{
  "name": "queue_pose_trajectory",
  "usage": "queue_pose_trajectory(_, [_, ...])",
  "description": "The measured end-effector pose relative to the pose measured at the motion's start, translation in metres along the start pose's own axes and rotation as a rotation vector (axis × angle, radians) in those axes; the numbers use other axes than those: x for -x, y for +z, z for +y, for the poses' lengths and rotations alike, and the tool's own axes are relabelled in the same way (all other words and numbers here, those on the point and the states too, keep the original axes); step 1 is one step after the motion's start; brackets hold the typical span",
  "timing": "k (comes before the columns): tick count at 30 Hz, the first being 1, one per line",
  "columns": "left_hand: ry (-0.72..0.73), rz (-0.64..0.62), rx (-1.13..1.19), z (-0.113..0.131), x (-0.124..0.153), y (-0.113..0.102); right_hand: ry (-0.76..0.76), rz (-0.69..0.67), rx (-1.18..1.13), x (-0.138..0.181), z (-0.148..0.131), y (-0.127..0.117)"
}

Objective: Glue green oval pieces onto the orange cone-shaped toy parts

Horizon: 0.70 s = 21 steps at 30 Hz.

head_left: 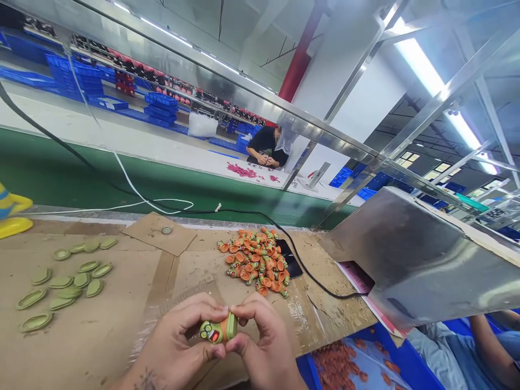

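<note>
Both hands meet at the bottom centre over the cardboard-covered bench [122, 325]. My left hand [179, 341] and my right hand [264, 346] together pinch one small toy figure [217, 329], orange-bodied with a green cap and a painted green face. The left fingers hold the face end, the right fingers press on the green cap end. Beyond the hands lies a pile of several more orange and green toy pieces [258, 260]. To the left, several flat green oval caps [65, 284] lie scattered on the cardboard.
A black cable [309, 273] and a dark phone [289, 257] lie by the pile. A steel hood [422, 254] stands at the right. A blue bin [406, 363] holds orange parts below it. Beyond the green conveyor belt [122, 179] a person sits working. A yellow toy [10, 214] stands at the far left.
</note>
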<state>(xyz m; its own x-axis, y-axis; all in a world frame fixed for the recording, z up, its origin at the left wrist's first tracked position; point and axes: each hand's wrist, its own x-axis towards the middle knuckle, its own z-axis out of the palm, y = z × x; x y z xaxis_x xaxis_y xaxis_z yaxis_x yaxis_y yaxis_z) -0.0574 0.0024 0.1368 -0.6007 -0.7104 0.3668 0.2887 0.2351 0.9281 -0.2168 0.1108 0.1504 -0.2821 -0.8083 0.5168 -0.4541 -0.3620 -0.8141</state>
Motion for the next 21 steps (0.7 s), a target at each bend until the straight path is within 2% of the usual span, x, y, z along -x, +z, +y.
queue_pose_trajectory(5, [-0.07, 0.034, 0.028, 0.001, -0.001, -0.008, -0.164, 0.026, 0.07, -0.002, -0.001, 0.008])
queue_pose_trajectory(11, [0.003, 0.085, 0.026, -0.002, 0.007, -0.009, -0.104, 0.035, -0.024, 0.002, 0.002, 0.014])
queue_pose_trajectory(17, [0.166, -0.037, -0.056, 0.001, 0.004, -0.011, -0.058, 0.072, -0.113, 0.002, 0.0, 0.012])
queue_pose_trajectory(21, [0.128, -0.054, -0.078, -0.004, 0.008, -0.005, -0.239, 0.051, -0.042, 0.0, 0.015, 0.004])
